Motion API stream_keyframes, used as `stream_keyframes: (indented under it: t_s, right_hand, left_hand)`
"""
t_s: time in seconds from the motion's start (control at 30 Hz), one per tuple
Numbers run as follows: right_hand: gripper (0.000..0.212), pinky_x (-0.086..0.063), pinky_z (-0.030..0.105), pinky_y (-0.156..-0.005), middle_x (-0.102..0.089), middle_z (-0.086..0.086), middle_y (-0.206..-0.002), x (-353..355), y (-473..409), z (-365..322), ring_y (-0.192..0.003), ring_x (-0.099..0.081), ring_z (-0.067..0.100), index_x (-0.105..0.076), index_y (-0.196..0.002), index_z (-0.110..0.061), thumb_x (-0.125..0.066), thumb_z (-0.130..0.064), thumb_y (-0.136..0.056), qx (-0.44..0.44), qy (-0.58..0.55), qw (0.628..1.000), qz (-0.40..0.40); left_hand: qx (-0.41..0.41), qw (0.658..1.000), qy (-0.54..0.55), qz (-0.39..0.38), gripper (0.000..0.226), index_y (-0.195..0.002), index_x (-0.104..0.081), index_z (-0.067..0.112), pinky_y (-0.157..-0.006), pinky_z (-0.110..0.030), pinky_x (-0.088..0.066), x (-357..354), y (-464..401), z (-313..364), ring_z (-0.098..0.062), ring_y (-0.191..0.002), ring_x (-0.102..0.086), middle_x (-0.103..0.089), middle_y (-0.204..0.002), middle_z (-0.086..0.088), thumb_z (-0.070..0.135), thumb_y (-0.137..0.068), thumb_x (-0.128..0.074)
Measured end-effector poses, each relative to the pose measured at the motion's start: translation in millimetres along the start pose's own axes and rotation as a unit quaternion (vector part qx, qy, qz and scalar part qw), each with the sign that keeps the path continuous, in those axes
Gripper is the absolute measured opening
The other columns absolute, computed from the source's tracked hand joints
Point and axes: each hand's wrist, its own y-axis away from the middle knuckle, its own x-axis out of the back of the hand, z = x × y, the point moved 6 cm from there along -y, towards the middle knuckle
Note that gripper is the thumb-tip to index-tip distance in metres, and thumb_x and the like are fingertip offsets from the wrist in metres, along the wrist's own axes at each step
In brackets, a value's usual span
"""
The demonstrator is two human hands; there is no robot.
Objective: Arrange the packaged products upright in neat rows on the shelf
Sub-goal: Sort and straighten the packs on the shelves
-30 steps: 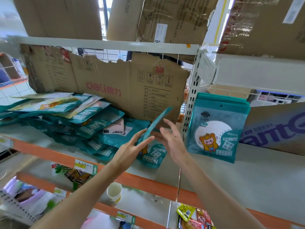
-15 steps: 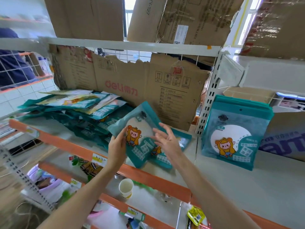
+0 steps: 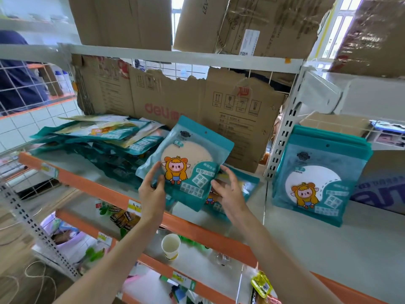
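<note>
A teal mirror pack [image 3: 188, 159] with a cartoon girl is held tilted above the shelf [image 3: 328, 244]. My left hand [image 3: 152, 191] pinches its lower left corner, thumb on the front. My right hand [image 3: 229, 191] touches its lower right edge with spread fingers. Under it another pack [image 3: 247, 185] lies flat. A loose heap of the same packs [image 3: 98, 139] lies on the left of the shelf. On the right bay, several packs [image 3: 317, 178] stand upright in a row, leaning back.
Torn cardboard [image 3: 197, 108] lines the back of the shelf. A perforated white upright [image 3: 282, 137] splits the two bays. Boxes [image 3: 241, 23] sit on the shelf above. Lower shelves hold a paper cup [image 3: 171, 245] and small snack packs [image 3: 122, 216].
The pack has turned from edge-on to face me and now sits more upright. My left hand slid to its lower left corner; my right hand moved under its right edge. My view shifted left.
</note>
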Motion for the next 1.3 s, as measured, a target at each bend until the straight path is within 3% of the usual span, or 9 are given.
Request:
stream_keyframes:
  t_s: [0.1,0.27,0.57,0.7,0.8,0.9,1.0,1.17,1.3]
  right_hand:
    - [0.054,-0.051,0.051,-0.089,-0.066,0.012,-0.108,2,0,-5,-0.103,-0.064,0.027,-0.042,-0.129,-0.026,-0.06,0.001,-0.086,0.012,-0.046,0.999,0.016]
    - [0.058,-0.058,0.041,-0.073,-0.067,0.007,-0.102,36,10,-19,-0.092,-0.067,0.019,-0.042,-0.128,-0.024,-0.06,0.008,-0.083,0.046,-0.029,0.996,0.067]
    - [0.059,-0.057,0.027,-0.067,-0.065,-0.001,-0.102,139,39,-50,-0.086,-0.067,0.007,-0.042,-0.124,-0.027,-0.057,0.012,-0.083,0.107,0.058,0.981,0.151]
    - [0.06,-0.058,0.035,-0.075,-0.064,0.015,-0.11,184,52,-62,-0.088,-0.067,0.015,-0.038,-0.128,-0.02,-0.057,0.014,-0.082,0.124,0.084,0.974,0.169]
    - [0.057,-0.058,0.026,-0.064,-0.066,0.007,-0.096,215,64,-71,-0.076,-0.069,0.007,-0.036,-0.128,-0.016,-0.052,0.016,-0.083,0.119,0.101,0.972,0.178]
    - [0.058,-0.058,0.03,-0.066,-0.067,0.003,-0.098,247,75,-73,-0.082,-0.07,0.012,-0.037,-0.129,-0.019,-0.054,0.014,-0.084,0.116,0.126,0.965,0.198]
    - [0.058,-0.059,0.04,-0.071,-0.066,0.008,-0.109,270,81,-74,-0.093,-0.068,0.02,-0.04,-0.124,-0.032,-0.061,0.004,-0.084,0.125,0.204,0.941,0.24]
    - [0.058,-0.054,0.016,-0.062,-0.063,-0.004,-0.099,289,76,-84,-0.086,-0.064,0.005,-0.041,-0.129,-0.021,-0.067,0.0,-0.081,0.147,0.269,0.902,0.305]
    - [0.057,-0.052,0.012,-0.059,-0.06,-0.003,-0.098,302,65,-86,-0.086,-0.062,0.007,-0.041,-0.13,-0.02,-0.065,0.002,-0.083,0.148,0.28,0.89,0.327]
  left_hand:
    - [-0.004,1.0,0.024,-0.01,0.038,-0.119,-0.051,0.032,-0.064,-0.018,-0.054,-6,8,0,-0.031,-0.097,-0.059,-0.055,-0.119,-0.011,0.004,-0.092,-0.053]
    - [0.004,0.994,0.017,-0.111,0.049,-0.12,-0.045,0.03,-0.073,-0.033,-0.057,-24,20,-10,-0.014,-0.087,-0.065,-0.057,-0.11,-0.001,0.002,-0.085,-0.064]
    - [0.056,0.967,-0.036,-0.247,0.028,-0.11,-0.056,0.018,-0.058,-0.018,-0.053,-97,25,-27,-0.013,-0.081,-0.063,-0.064,-0.093,-0.004,0.003,-0.087,-0.061]
    - [-0.006,0.936,-0.093,-0.339,0.027,-0.096,-0.055,0.027,-0.063,-0.021,-0.055,-147,39,-27,-0.011,-0.085,-0.062,-0.062,-0.099,-0.003,0.001,-0.087,-0.058]
    - [-0.035,0.897,-0.137,-0.419,0.032,-0.095,-0.053,0.03,-0.053,-0.017,-0.05,-185,56,-32,0.004,-0.068,-0.061,-0.056,-0.099,0.001,-0.001,-0.087,-0.057]
    - [-0.049,0.867,-0.166,-0.468,0.047,-0.086,-0.054,0.044,-0.049,-0.017,-0.047,-216,68,-39,-0.004,-0.065,-0.061,-0.054,-0.094,-0.001,-0.003,-0.088,-0.056]
    - [-0.123,0.848,-0.223,-0.465,0.04,-0.091,-0.05,0.041,-0.052,-0.015,-0.045,-240,76,-41,-0.017,-0.075,-0.059,-0.056,-0.09,0.002,0.002,-0.088,-0.058]
    - [-0.178,0.849,-0.273,-0.416,0.025,-0.109,-0.053,0.022,-0.077,-0.026,-0.053,-270,87,-36,-0.014,-0.09,-0.056,-0.049,-0.11,0.003,0.007,-0.089,-0.057]
    - [-0.177,0.847,-0.303,-0.399,0.024,-0.109,-0.05,0.021,-0.075,-0.031,-0.055,-291,88,-42,-0.019,-0.094,-0.056,-0.049,-0.117,-0.005,0.01,-0.09,-0.057]
